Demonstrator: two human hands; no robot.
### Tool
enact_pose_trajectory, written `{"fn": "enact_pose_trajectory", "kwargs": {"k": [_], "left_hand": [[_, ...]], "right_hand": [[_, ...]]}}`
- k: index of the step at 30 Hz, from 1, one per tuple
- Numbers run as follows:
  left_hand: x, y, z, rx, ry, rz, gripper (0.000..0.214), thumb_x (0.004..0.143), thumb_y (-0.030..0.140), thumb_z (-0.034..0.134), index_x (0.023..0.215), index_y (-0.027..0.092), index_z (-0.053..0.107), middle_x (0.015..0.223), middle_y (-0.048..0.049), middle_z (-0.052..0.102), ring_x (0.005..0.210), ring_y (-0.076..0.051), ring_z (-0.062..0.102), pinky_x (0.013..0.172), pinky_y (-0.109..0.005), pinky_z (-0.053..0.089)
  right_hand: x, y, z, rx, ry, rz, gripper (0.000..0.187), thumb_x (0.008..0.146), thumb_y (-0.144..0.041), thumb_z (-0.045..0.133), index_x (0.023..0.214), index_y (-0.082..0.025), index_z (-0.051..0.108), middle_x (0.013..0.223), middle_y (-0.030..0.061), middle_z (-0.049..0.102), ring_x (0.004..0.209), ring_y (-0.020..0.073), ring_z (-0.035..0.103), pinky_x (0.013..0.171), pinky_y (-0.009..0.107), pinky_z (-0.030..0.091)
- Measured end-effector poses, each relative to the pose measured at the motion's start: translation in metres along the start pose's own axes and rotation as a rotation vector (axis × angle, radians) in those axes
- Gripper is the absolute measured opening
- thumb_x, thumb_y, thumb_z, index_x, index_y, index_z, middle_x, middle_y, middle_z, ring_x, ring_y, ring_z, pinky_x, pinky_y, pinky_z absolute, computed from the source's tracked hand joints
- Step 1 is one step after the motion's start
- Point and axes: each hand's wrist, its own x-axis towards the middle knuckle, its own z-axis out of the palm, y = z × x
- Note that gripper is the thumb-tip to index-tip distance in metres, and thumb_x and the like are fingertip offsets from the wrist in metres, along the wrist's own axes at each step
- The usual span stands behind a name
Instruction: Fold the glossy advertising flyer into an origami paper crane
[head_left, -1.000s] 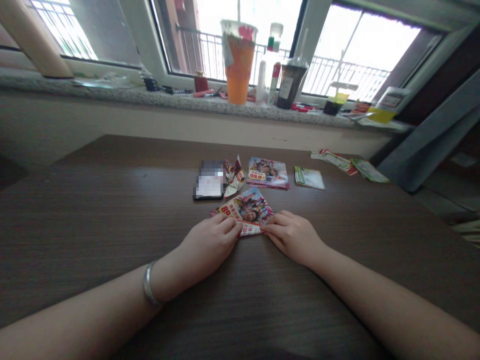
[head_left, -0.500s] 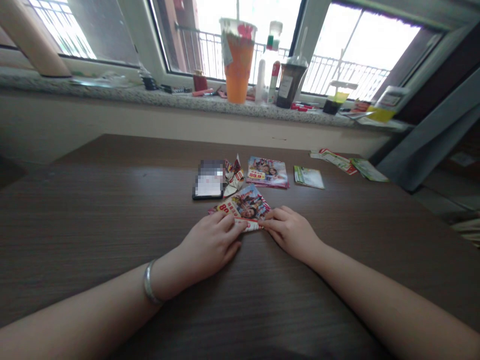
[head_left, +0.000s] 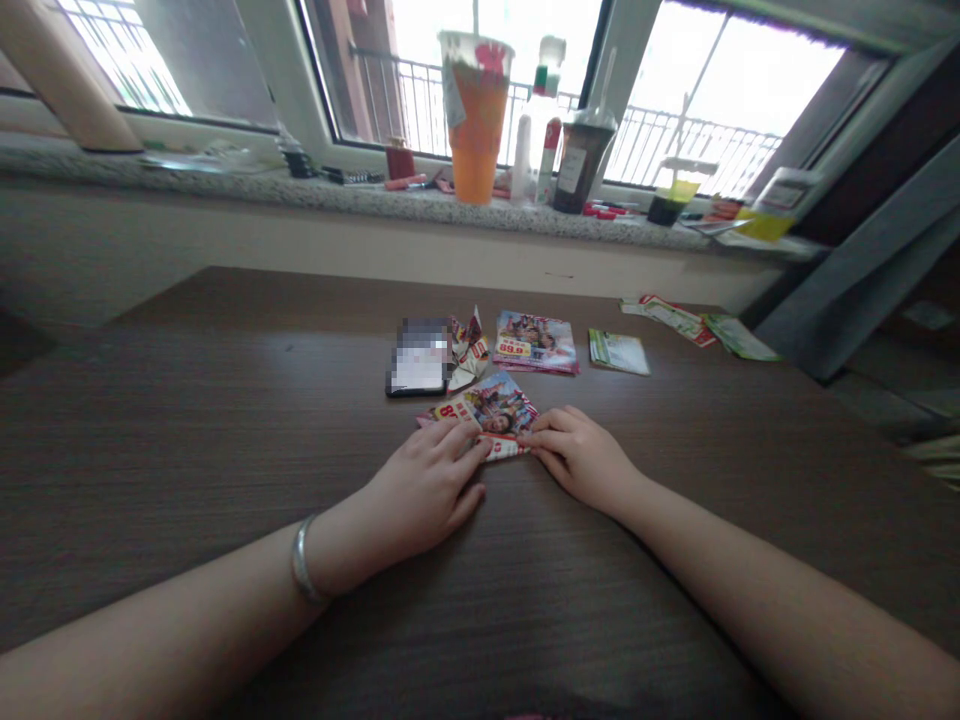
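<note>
A colourful printed leaflet (head_left: 504, 402) lies on the brown table, its near edge folded up to show a white and red strip. My left hand (head_left: 420, 485) rests on the leaflet's left part with fingers stretched out flat and the thumb apart on the table; a silver bangle circles that wrist. At the leaflet's right corner, my right hand (head_left: 583, 455) has its bent fingers closed on the edge. Just behind are a crumpled, folded piece of the same sort of paper (head_left: 469, 355) and a stack of matching leaflets (head_left: 536, 340).
Left of the crumpled paper lies a phone (head_left: 418, 358) with a blurred screen. A small pad of cards (head_left: 619, 352) and paper strips (head_left: 679, 320) are farther right. On the windowsill (head_left: 375, 200) stand an orange drink cup (head_left: 474, 130), a dark cup (head_left: 581, 165) and several bottles.
My left hand's fingers have flattened a little on the leaflet, and its thumb has moved away from the paper. The right hand has shifted slightly at the corner.
</note>
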Motion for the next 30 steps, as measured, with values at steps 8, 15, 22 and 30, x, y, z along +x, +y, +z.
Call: {"fn": "enact_pose_trajectory", "kwargs": {"k": [8, 15, 22, 30], "left_hand": [[0.0015, -0.0010, -0.0054, -0.067, -0.061, 0.064, 0.047, 0.092, 0.035, 0.048, 0.136, 0.019, 0.046, 0.127, -0.0136, 0.054, 0.116, -0.028, 0.052, 0.101, -0.044, 0.041], [-0.0008, -0.0042, -0.0010, -0.045, -0.098, 0.036, 0.047, 0.094, 0.039, 0.044, 0.138, 0.026, 0.042, 0.129, -0.0111, 0.050, 0.117, -0.030, 0.048, 0.103, -0.049, 0.038], [-0.0020, -0.0045, 0.0005, -0.040, -0.075, 0.042, 0.047, 0.093, 0.038, 0.045, 0.138, 0.025, 0.043, 0.127, -0.0114, 0.051, 0.117, -0.029, 0.047, 0.103, -0.049, 0.038], [0.0001, -0.0043, 0.0002, -0.012, -0.051, 0.090, 0.047, 0.093, 0.038, 0.046, 0.137, 0.021, 0.045, 0.124, -0.0118, 0.054, 0.112, -0.028, 0.051, 0.100, -0.045, 0.041]], "right_hand": [[0.0005, 0.0010, 0.0000, -0.006, 0.005, -0.014, 0.024, 0.094, -0.022, 0.051, 0.107, -0.025, 0.071, 0.098, 0.0071, 0.067, 0.093, 0.0192, 0.056, 0.082, 0.036, 0.049], [-0.0009, -0.0012, -0.0019, -0.109, -0.018, -0.044, 0.025, 0.094, -0.022, 0.050, 0.108, -0.025, 0.070, 0.096, 0.0063, 0.067, 0.090, 0.0193, 0.056, 0.081, 0.034, 0.048], [-0.0041, -0.0061, -0.0046, -0.187, -0.009, -0.227, 0.024, 0.095, -0.021, 0.047, 0.108, -0.021, 0.067, 0.103, 0.0067, 0.069, 0.094, 0.0200, 0.056, 0.084, 0.034, 0.049], [-0.0048, -0.0057, -0.0034, -0.206, -0.031, -0.263, 0.027, 0.095, -0.021, 0.048, 0.117, -0.021, 0.063, 0.110, 0.0063, 0.069, 0.099, 0.0199, 0.058, 0.085, 0.035, 0.051]]}}
